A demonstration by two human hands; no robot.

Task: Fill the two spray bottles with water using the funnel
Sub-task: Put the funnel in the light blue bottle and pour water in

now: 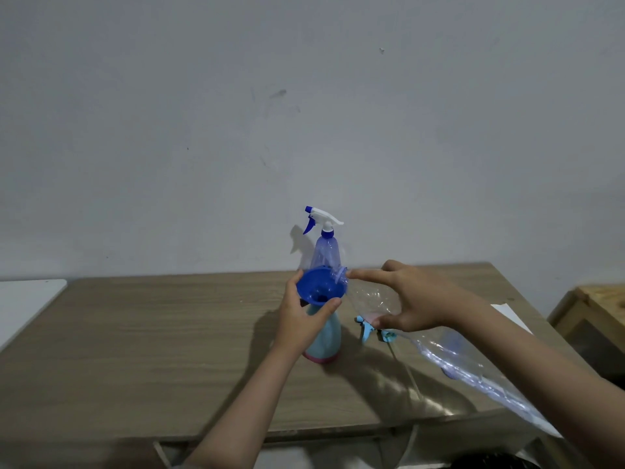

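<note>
Your left hand (299, 319) grips blue plastic funnel (321, 287) atop pale-blue spray bottle (323, 340); right hand (411, 299), at 3 o'clock, holds tilted clear plastic water bottle (439, 346).

Blue funnel (321, 288) seated in upright light-blue bottle (323, 336); capped clear-blue spray bottle (326, 250) upright behind.

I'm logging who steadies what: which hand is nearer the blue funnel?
Left. The left hand grips the blue funnel at its rim and neck; the right hand holds the clear bottle beside it, forefinger reaching toward the rim.
</note>
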